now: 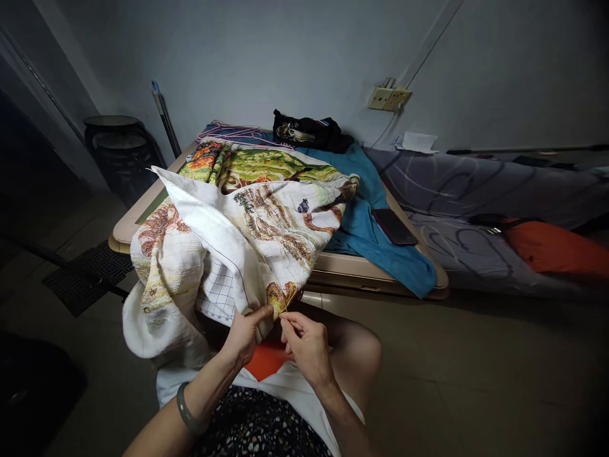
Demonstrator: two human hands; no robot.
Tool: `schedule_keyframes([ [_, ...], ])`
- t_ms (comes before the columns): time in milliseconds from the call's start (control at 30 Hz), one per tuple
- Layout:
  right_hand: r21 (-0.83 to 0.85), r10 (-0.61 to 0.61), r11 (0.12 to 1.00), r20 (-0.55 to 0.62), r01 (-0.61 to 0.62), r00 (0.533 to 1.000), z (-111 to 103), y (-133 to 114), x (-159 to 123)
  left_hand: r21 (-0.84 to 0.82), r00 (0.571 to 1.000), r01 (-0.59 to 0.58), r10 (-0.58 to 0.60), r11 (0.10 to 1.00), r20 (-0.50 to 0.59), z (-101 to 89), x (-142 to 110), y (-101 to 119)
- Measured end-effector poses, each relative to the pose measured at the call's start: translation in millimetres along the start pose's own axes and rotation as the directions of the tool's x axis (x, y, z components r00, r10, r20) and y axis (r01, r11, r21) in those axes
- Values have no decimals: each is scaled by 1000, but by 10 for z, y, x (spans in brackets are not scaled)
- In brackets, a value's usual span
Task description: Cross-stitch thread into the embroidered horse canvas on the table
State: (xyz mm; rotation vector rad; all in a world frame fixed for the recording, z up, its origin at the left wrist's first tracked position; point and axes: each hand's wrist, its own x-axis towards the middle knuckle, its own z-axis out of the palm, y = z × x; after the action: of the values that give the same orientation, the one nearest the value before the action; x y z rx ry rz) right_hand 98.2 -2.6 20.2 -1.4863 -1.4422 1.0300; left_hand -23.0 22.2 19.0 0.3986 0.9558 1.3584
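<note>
Cloth (290,235): large white embroidered piece, brown, green and yellow stitching, printed grid showing on one turned part; spread in folds over the desk (349,270), hanging past its near edge toward the lap.
Left hand (243,335): just off the desk's near edge; closed, thumb on top, gripping the cloth's lower edge. Grey bangle (188,409) on wrist.
Right hand (307,343): beside the left, off the same desk edge; narrow, thumb and forefinger pinched on yellow thread (291,298) by a yellow-brown stitched patch. Needle, if any, too small to tell.
Blue fabric (364,212): on the desk's right side, one end draped over the near right corner.
Phone (394,226): dark, lying on the blue fabric near the desk's right edge.
Black bundle (311,132): far edge of desk.
Pink hangers (238,132): far left part of desk.
Stool (117,130): dark, beyond the desk's left side.
Sockets (389,98): on wall above the desk's far right.
Orange item (556,251): well right of desk, on a grey patterned cover (451,184).
</note>
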Motion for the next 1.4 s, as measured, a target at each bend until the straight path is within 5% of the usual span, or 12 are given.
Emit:
schedule_keyframes([
  [1400,298,107,950,-30,-93,994,209,35,-11,-25,995,-91,90,996,-45,63,-94,-121],
])
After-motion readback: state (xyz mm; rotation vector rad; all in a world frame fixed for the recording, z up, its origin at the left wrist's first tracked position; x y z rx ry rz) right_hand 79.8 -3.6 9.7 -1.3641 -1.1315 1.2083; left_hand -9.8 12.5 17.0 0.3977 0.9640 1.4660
